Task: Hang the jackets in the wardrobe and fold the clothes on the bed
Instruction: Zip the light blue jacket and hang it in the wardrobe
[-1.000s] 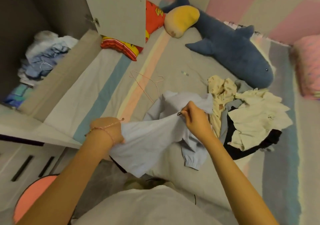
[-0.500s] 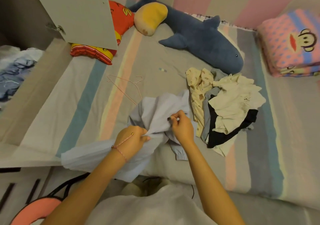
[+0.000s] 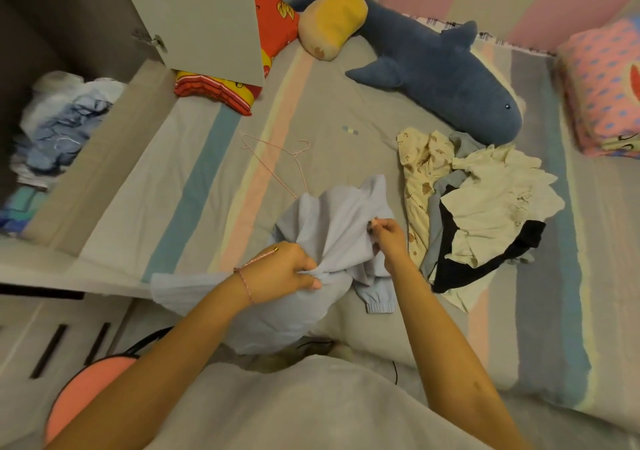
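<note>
Clutching the light blue jacket (image 3: 332, 214) at the near edge of the bed (image 3: 346, 103), my left grip (image 3: 280, 269) steadies the cloth while my right grip (image 3: 389, 238) pinches, I think, its zipper pull (image 3: 372, 224) for closing.

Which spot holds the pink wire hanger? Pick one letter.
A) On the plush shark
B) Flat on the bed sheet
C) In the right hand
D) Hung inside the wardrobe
B: the pink wire hanger lies flat on the striped bed sheet, just beyond the light blue garment, which the left hand and the right hand grip.
</note>
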Action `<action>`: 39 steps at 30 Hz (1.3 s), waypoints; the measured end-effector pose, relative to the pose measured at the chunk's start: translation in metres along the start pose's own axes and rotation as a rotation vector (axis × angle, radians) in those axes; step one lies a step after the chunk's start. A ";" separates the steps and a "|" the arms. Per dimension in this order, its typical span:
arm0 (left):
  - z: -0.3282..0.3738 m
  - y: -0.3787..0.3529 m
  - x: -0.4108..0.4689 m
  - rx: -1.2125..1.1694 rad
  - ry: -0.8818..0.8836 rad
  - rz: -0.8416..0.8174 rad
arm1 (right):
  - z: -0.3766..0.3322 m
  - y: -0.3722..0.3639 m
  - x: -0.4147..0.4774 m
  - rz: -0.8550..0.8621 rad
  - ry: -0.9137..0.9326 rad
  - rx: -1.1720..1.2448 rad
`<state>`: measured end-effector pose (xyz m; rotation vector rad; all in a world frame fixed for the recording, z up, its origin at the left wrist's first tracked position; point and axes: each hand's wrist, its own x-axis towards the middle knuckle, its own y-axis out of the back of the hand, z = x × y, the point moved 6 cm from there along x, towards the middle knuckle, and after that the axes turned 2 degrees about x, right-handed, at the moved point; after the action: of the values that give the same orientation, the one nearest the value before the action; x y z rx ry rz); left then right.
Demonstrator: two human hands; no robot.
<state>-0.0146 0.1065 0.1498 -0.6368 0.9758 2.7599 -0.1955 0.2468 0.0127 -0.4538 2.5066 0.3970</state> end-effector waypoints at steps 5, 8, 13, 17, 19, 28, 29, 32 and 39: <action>-0.006 0.005 -0.022 -0.033 -0.033 -0.075 | 0.012 -0.028 0.011 -0.227 -0.434 0.360; -0.010 0.000 -0.032 -0.087 -0.059 -0.170 | 0.022 -0.047 0.015 -0.248 -0.562 0.319; -0.020 0.000 -0.048 -0.241 -0.069 -0.377 | -0.021 -0.096 -0.019 -0.399 -0.412 0.368; -0.054 0.012 -0.059 -0.388 0.146 -0.444 | -0.070 -0.112 -0.063 -0.505 -0.008 0.244; -0.068 0.029 -0.048 -0.662 0.303 -0.136 | -0.083 -0.119 -0.102 -0.638 0.229 0.039; -0.070 0.011 -0.013 -0.807 0.619 0.225 | -0.040 -0.116 -0.190 -0.917 0.422 -0.290; -0.071 0.012 -0.014 -0.859 0.622 0.266 | -0.042 -0.109 -0.188 -0.915 0.416 -0.260; -0.059 0.015 -0.012 -0.990 0.630 0.372 | -0.044 -0.076 -0.164 -0.576 0.285 -0.022; -0.016 0.023 -0.009 -1.089 0.532 0.342 | -0.080 -0.018 -0.093 -0.056 0.468 -0.571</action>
<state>-0.0072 0.0785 0.1553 -1.4838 -0.5903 3.3401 -0.1524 0.2232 0.1267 -0.9245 2.7857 1.1051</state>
